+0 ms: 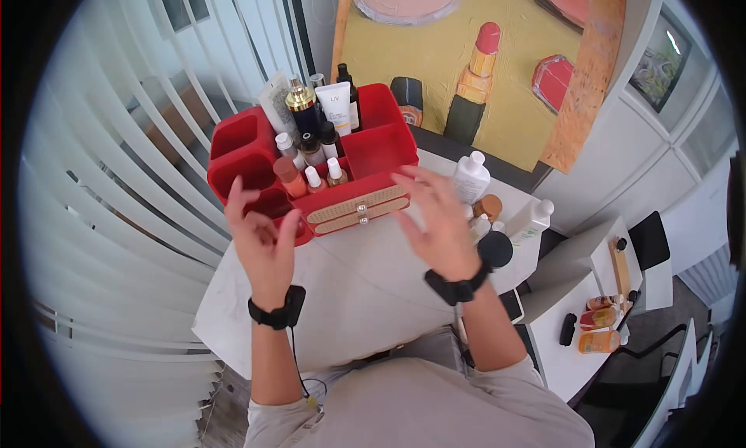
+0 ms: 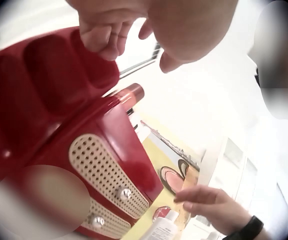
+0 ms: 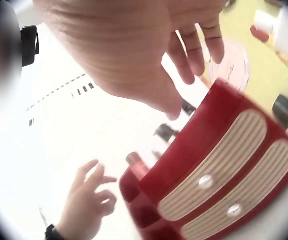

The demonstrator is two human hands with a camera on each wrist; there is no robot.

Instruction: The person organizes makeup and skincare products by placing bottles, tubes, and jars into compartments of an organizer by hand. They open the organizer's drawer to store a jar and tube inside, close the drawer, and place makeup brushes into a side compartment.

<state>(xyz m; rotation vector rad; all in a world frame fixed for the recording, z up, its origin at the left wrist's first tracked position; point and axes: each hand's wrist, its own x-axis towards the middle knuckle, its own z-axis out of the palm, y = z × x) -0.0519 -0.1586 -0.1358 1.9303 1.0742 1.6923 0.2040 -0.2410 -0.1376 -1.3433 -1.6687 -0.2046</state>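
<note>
Your two hands hover above the white worktop (image 1: 365, 285), both empty. Your left hand (image 1: 260, 234) is raised with loosely curled fingers, holding nothing, just in front of the left end of the red organiser (image 1: 373, 156). Your right hand (image 1: 439, 219) has its fingers spread and relaxed, gripping nothing, just before the organiser's right front corner. The organiser stands at the back of the worktop; its front shows two cream ribbed drawers (image 1: 357, 209), one above the other, each with small metal knobs. On its left side you see three open red compartments, and one larger one on the right. Three small bottles (image 1: 313, 178) stand in the front row of the middle section, with taller bottles and a white tube (image 1: 338, 106) behind them. To the right of your right hand, two white bottles (image 1: 471, 177) stand on the worktop, with a brown-capped jar (image 1: 488, 207) and a black round compact (image 1: 495, 249) between them. Beyond, a lipstick painting (image 1: 466, 59) leans against the wall.
</note>
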